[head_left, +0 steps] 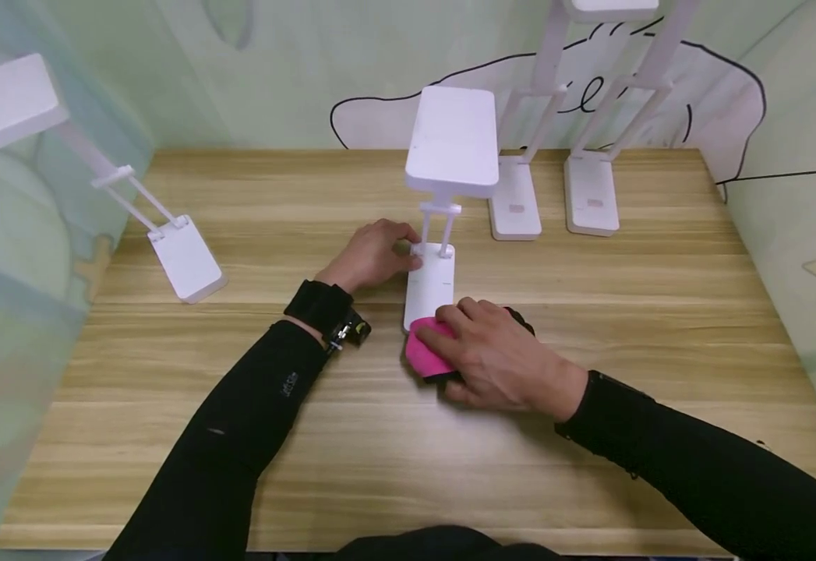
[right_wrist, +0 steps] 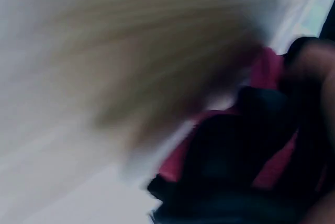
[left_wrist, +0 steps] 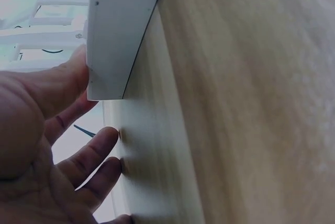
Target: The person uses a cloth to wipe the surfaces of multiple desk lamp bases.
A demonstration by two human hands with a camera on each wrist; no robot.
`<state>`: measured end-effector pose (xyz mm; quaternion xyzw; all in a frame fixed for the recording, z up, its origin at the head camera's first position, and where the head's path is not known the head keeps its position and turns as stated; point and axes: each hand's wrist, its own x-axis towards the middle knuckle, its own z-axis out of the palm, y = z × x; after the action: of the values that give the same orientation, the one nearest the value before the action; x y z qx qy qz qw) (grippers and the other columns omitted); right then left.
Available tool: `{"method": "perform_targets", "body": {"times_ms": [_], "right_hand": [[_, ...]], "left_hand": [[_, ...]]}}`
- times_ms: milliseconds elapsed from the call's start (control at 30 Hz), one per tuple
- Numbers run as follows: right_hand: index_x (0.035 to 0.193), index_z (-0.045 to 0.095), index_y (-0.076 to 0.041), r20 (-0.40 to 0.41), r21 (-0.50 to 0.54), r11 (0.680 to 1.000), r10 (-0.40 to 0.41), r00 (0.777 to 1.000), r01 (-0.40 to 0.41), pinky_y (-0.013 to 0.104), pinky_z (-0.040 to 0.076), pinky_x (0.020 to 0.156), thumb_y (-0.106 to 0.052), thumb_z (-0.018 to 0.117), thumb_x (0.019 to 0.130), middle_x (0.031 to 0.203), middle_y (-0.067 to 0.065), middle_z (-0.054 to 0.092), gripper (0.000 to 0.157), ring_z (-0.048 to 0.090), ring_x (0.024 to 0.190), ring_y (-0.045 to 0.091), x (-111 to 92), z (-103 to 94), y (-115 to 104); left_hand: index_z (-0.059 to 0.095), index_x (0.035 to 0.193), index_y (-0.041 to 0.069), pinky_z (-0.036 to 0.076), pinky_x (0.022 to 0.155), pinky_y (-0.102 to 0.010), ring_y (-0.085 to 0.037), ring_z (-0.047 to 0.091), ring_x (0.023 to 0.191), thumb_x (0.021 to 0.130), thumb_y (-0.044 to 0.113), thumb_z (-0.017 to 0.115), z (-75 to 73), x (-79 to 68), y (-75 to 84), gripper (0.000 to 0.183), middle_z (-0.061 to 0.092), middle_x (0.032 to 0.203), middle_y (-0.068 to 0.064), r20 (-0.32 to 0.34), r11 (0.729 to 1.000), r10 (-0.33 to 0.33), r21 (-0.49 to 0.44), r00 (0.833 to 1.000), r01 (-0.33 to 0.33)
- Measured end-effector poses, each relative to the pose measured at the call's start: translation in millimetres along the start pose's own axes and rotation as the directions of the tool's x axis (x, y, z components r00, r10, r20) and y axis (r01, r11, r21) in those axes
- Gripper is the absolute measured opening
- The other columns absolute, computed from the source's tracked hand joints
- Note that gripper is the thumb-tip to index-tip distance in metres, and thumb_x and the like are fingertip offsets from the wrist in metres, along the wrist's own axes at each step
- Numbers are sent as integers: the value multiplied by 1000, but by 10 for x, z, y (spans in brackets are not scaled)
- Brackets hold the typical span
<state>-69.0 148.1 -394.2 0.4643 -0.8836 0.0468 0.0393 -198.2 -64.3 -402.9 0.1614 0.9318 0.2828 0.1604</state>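
A white desk lamp (head_left: 430,292) stands upright before me, its flat head (head_left: 453,136) raised on a jointed arm. My left hand (head_left: 379,253) grips the back left corner of its base between thumb and forefinger; in the left wrist view the other fingers spread loosely by the wooden tabletop. My right hand (head_left: 495,354) holds a bunched pink and black cloth (head_left: 427,354) against the front end of the base. In the right wrist view the cloth (right_wrist: 275,169) shows dark folds with pink between them, and that picture is blurred.
Another white lamp (head_left: 186,261) stands at the left of the wooden table (head_left: 295,195). Two more, a nearer lamp (head_left: 515,202) and a farther lamp (head_left: 591,195), stand at the back right. A patterned wall (head_left: 274,70) runs behind the table.
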Motion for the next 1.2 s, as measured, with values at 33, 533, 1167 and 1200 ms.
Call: {"method": "perform_targets", "body": {"times_ms": [33, 533, 1167, 1200], "right_hand": [[130, 51, -19, -5, 12, 1000, 26, 1000, -25, 42, 48, 80, -57, 58, 77, 112, 9, 54, 66, 49, 91, 26, 8, 7, -28], [92, 53, -8, -159, -83, 977, 183, 970, -198, 34, 39, 53, -18, 57, 85, 79, 8, 51, 13, 48, 68, 26, 213, 87, -183], [88, 52, -8, -161, -6, 967, 251, 955, -255, 36, 44, 50, -28, 68, 77, 74, 6, 49, 28, 50, 62, 24, 225, 89, -110], [88, 53, -8, -169, -16, 969, 241, 956, -248, 37, 44, 50, -28, 66, 78, 74, 6, 50, 26, 51, 62, 24, 298, 106, -146]], "left_hand": [[62, 116, 22, 40, 100, -40, -20, 47, 118, 83, 39, 66, 5, -1, -1, 37, 58, 128, -2, 2, 1000, 0, -3, 1000, 0], [62, 115, 20, 39, 99, -41, -20, 48, 115, 84, 38, 66, 28, 0, 17, 36, 59, 126, -4, -14, 1000, 5, -6, 1000, -5], [62, 110, 18, 46, 81, -34, -17, 55, 89, 82, 36, 69, 33, -36, 37, 34, 64, 100, -2, -64, 999, 38, -15, 997, -40], [62, 110, 17, 46, 80, -34, -17, 55, 88, 82, 35, 69, 37, -37, 33, 34, 64, 100, -2, -65, 999, 36, -20, 997, -38]]}}
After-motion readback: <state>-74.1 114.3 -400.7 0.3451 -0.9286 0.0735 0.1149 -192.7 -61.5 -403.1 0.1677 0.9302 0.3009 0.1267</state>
